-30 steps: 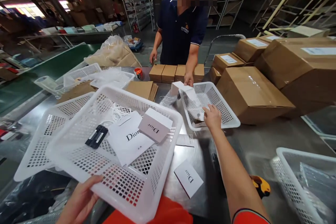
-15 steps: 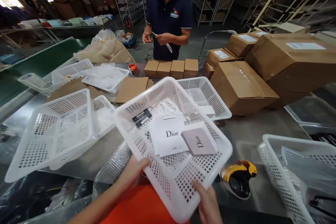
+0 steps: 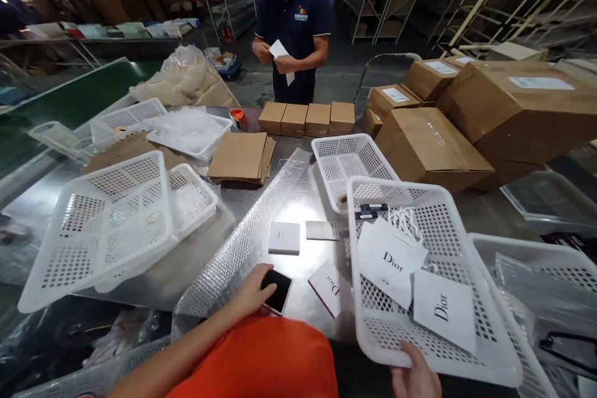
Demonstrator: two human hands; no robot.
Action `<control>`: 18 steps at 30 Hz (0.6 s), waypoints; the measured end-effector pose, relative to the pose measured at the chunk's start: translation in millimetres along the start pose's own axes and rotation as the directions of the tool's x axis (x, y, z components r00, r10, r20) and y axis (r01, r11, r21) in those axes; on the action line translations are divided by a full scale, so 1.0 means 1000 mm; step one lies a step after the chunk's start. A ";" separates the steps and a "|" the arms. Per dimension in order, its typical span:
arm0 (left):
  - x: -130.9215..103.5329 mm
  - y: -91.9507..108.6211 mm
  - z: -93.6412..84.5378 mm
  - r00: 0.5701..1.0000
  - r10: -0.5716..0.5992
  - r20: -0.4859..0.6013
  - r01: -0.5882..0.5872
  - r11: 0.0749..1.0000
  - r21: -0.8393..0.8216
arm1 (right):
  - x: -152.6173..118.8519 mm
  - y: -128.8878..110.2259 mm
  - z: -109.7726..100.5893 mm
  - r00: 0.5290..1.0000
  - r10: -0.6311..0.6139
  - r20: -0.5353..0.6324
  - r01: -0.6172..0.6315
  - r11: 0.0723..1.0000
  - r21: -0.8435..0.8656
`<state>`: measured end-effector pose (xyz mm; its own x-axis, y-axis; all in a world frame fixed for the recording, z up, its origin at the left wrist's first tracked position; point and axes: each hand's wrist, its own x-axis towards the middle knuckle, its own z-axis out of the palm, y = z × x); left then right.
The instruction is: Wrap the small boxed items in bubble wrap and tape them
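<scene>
My left hand [image 3: 254,289] is closed on the side of a smartphone [image 3: 280,290] with a dark screen and pale edge, low over the metal table. My right hand [image 3: 416,372] grips the near rim of a white plastic basket [image 3: 387,348], thumb over the edge. Inside the basket lie a white Dior bag [image 3: 389,258] with white ribbon handles, a white Dior box [image 3: 444,311] and small black-labelled pieces [image 3: 373,207]. Between the hands rests another white Dior box [image 3: 329,286]. Beyond the phone sit a pale square box [image 3: 284,237] and a flat greyish packet [image 3: 321,230].
A bubble-wrap strip [image 3: 242,230] runs across the table [image 3: 224,224]. White baskets stand left [image 3: 100,224], behind [image 3: 349,158] and far right [image 3: 504,305]. Flat cardboard [image 3: 237,155], small cartons [image 3: 295,118] and large cartons [image 3: 433,143] lie beyond. A co-worker [image 3: 293,25] holds white paper.
The basket has moved right and down, uncovering boxes and bubble wrap on the table. My left hand has left its rim and is at the phone. The yellow-and-black tape dispenser is now hidden.
</scene>
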<state>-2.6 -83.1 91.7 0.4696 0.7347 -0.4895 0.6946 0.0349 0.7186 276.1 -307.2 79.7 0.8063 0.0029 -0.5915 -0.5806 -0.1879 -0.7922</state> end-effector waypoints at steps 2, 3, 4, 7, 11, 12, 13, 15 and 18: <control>0.002 -0.022 0.000 0.999 0.002 -0.034 0.005 0.978 0.207 | 0.011 -0.008 0.005 0.998 -0.001 -0.056 0.005 0.996 0.084; 0.002 -0.031 0.000 0.999 -0.012 -0.037 0.022 0.958 0.285 | 0.017 -0.013 0.007 0.997 -0.012 -0.077 0.021 0.993 0.119; 0.002 -0.038 0.001 0.999 -0.032 -0.032 0.041 0.939 0.343 | 0.022 -0.017 0.008 0.996 -0.033 -0.086 0.045 0.989 0.143; 0.000 -0.048 0.005 0.998 -0.044 0.046 0.020 0.899 0.438 | 0.031 -0.026 0.011 0.993 -0.100 -0.056 0.108 0.981 0.160; 0.005 -0.043 0.010 0.984 0.041 0.172 -0.124 0.855 0.504 | 0.034 -0.026 0.012 0.979 -0.200 -0.029 0.202 0.972 0.119; 0.008 -0.041 0.012 0.980 0.050 0.194 -0.146 0.843 0.518 | 0.034 -0.025 0.012 0.972 -0.235 -0.019 0.236 0.966 0.104; 0.010 -0.039 0.013 0.976 0.051 0.213 -0.159 0.833 0.529 | 0.035 -0.024 0.012 0.963 -0.268 0.004 0.267 0.959 0.096; 0.016 -0.038 0.015 0.972 0.043 0.232 -0.166 0.823 0.543 | 0.036 -0.019 0.011 0.951 -0.299 0.077 0.292 0.952 0.094; 0.019 -0.041 0.017 0.975 0.032 0.219 -0.151 0.819 0.554 | 0.033 -0.011 0.007 0.954 -0.260 0.145 0.257 0.966 0.040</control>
<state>-12.8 -82.7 44.6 0.5994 0.5694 -0.5626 0.7996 -0.4579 0.3885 308.1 -298.5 68.2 0.9042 0.1946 -0.3802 -0.3576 -0.1418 -0.9231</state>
